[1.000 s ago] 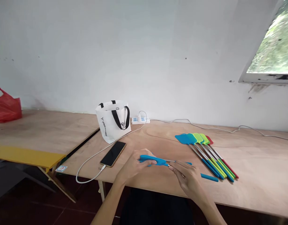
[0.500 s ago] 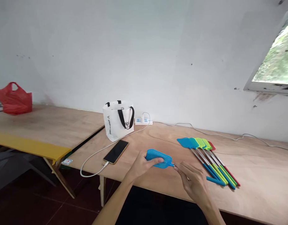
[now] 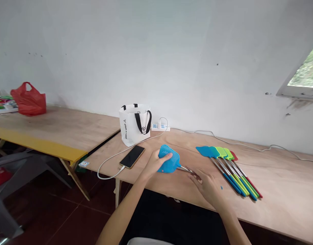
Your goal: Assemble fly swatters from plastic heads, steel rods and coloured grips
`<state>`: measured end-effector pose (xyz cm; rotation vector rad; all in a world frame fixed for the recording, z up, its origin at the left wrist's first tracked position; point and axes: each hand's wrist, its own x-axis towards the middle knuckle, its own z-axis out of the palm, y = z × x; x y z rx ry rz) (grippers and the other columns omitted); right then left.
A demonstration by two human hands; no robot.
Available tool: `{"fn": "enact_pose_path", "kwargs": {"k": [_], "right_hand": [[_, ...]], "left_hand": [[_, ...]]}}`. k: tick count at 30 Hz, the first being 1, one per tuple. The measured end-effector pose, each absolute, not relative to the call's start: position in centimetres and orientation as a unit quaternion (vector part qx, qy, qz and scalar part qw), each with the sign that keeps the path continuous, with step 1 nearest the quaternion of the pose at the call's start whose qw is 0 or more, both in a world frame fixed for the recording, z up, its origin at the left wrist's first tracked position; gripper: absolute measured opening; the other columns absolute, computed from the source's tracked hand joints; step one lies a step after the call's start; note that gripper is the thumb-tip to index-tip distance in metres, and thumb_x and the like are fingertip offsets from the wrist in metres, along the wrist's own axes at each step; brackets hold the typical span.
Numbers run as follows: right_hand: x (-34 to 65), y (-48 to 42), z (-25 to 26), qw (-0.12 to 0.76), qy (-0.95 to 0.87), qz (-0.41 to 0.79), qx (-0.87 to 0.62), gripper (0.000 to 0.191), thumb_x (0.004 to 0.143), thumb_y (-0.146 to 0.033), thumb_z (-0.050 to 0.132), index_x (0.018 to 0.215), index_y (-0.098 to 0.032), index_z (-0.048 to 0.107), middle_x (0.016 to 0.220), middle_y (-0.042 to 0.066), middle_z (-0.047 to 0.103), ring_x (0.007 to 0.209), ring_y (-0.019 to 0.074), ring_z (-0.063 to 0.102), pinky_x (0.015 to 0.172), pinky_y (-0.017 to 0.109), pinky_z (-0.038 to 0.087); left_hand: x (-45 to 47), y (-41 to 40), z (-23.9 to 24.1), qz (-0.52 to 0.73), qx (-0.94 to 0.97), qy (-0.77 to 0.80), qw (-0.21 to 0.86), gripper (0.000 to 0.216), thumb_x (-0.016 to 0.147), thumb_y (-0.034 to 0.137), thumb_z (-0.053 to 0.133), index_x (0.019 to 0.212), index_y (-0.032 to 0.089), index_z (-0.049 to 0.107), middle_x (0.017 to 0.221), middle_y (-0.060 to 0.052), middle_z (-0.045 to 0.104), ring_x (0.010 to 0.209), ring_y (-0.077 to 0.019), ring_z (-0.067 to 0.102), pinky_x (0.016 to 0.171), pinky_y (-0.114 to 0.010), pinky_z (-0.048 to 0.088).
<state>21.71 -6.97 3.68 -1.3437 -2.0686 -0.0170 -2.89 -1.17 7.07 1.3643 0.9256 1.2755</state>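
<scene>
A blue fly swatter (image 3: 167,160) with a metal shaft is held over the front part of the table, its mesh face turned up. My left hand (image 3: 156,163) grips the swatter's head, thumb across the mesh and fingers beneath. My right hand (image 3: 206,185) is closed loosely around the shaft and covers most of the handle; only a small blue bit shows past it. To the right lies a fanned row of several fly swatters (image 3: 231,173) in blue, lime, green and red, heads toward the wall.
A phone (image 3: 132,157) on a white charging cable lies to the left. Behind it stands a white tote bag (image 3: 132,127), beside a power strip (image 3: 160,127) at the wall. Farther left, a red plastic bag (image 3: 31,102) sits on another table (image 3: 69,127).
The swatter's head has tilted to show more of its face. More metal shaft shows between my hands, and less of the handle sticks out past my right hand. The view has shifted slightly.
</scene>
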Motion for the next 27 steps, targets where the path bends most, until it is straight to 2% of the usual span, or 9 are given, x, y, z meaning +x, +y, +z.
{"fn": "enact_pose_path", "kwargs": {"k": [3,5,7,11,14,21,27], "right_hand": [[23.6,-6.2,3.4,0.321,-0.784,0.018,-0.531,0.034,0.101,-0.046,0.048,0.105,-0.025,0.074,0.093,0.006,0.077,0.084,0.0216,0.072,0.07,0.029,0.051],[24.6,-5.9,3.4,0.303,-0.781,0.048,-0.544,0.032,0.1,-0.047,0.049,0.101,-0.026,0.073,0.094,0.005,0.077,0.086,0.0228,0.072,0.071,0.03,0.051],[25.2,-5.7,3.6,0.255,-0.78,0.085,-0.565,0.027,0.097,-0.046,0.053,0.098,-0.027,0.073,0.093,0.004,0.077,0.086,0.0233,0.071,0.072,0.031,0.049],[25.1,-5.5,3.2,0.136,-0.773,0.122,-0.608,0.014,0.091,-0.036,0.062,0.087,-0.026,0.071,0.091,0.003,0.075,0.084,0.0237,0.069,0.072,0.031,0.044],[24.6,-4.9,2.0,0.134,-0.783,0.105,-0.599,0.015,0.093,-0.032,0.058,0.088,-0.025,0.07,0.098,0.005,0.073,0.089,0.0236,0.068,0.077,0.032,0.044],[23.7,-3.6,-1.0,0.195,-0.786,-0.01,-0.587,0.029,0.102,-0.032,0.044,0.108,-0.026,0.072,0.11,0.008,0.07,0.108,0.0256,0.064,0.093,0.038,0.045],[23.5,-4.0,-0.6,0.213,-0.783,-0.052,-0.582,0.039,0.102,-0.024,0.04,0.131,-0.03,0.066,0.12,0.009,0.069,0.115,0.0273,0.063,0.097,0.044,0.048]], "left_hand": [[-3.9,0.0,6.3,0.527,0.554,0.416,0.492,0.034,0.078,0.046,0.078,0.091,0.017,0.067,0.088,-0.005,0.067,0.081,-0.0202,0.064,0.067,-0.025,0.051],[-5.0,0.6,5.8,0.489,0.591,0.436,0.471,0.044,0.076,0.044,0.079,0.111,0.02,0.066,0.102,-0.006,0.067,0.092,-0.0212,0.064,0.071,-0.025,0.051],[-6.0,1.3,5.4,0.416,0.656,0.438,0.453,0.054,0.074,0.044,0.08,0.12,0.022,0.063,0.109,-0.004,0.066,0.096,-0.0209,0.063,0.073,-0.025,0.051],[-7.0,2.8,3.8,0.247,0.754,0.431,0.43,0.05,0.072,0.053,0.078,0.107,0.021,0.064,0.104,-0.003,0.068,0.095,-0.0231,0.064,0.075,-0.028,0.05],[-7.0,3.9,2.1,0.19,0.761,0.484,0.388,0.051,0.072,0.056,0.076,0.106,0.02,0.063,0.102,-0.005,0.07,0.092,-0.0267,0.065,0.074,-0.032,0.051],[-6.8,5.2,-0.2,0.253,0.766,0.539,0.244,0.04,0.083,0.038,0.072,0.118,0.024,0.061,0.127,-0.008,0.067,0.118,-0.0306,0.061,0.099,-0.041,0.047],[-6.1,5.1,-0.9,0.278,0.773,0.557,0.121,0.034,0.09,0.034,0.067,0.121,0.02,0.061,0.126,-0.012,0.064,0.124,-0.0321,0.054,0.108,-0.047,0.041]]}}
